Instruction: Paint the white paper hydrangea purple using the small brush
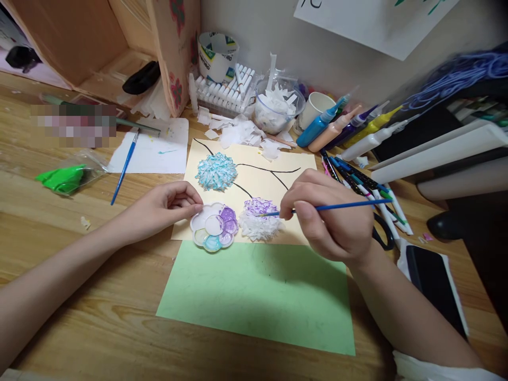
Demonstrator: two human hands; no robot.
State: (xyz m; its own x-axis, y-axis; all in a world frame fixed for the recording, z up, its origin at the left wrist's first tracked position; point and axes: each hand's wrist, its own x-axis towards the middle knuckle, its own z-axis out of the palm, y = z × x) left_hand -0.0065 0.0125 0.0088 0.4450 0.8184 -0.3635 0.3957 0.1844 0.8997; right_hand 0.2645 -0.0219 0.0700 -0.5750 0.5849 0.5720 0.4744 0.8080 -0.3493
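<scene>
My right hand [331, 214] is closed round a blue paintbrush [349, 205], its tip touching a ruffled paper flower [260, 219]. That flower is purple along its upper part and white below. At its left, my left hand [178, 203] pinches the rim of a flower-shaped paint palette [201, 216] with purple, teal and pale yellow paint in its wells. A blue-and-white paper flower [217, 172] sits on the cream sheet [254, 148], among black drawn stem lines. Beneath lies a green sheet [257, 296].
White paper scraps [242, 129] lie behind the cream sheet, near a clear cup of scraps [280, 103]. Paint bottles [323, 124] and pens [357, 180] are at the right. Another blue brush [126, 166] and a bag with green material [61, 180] rest at the left.
</scene>
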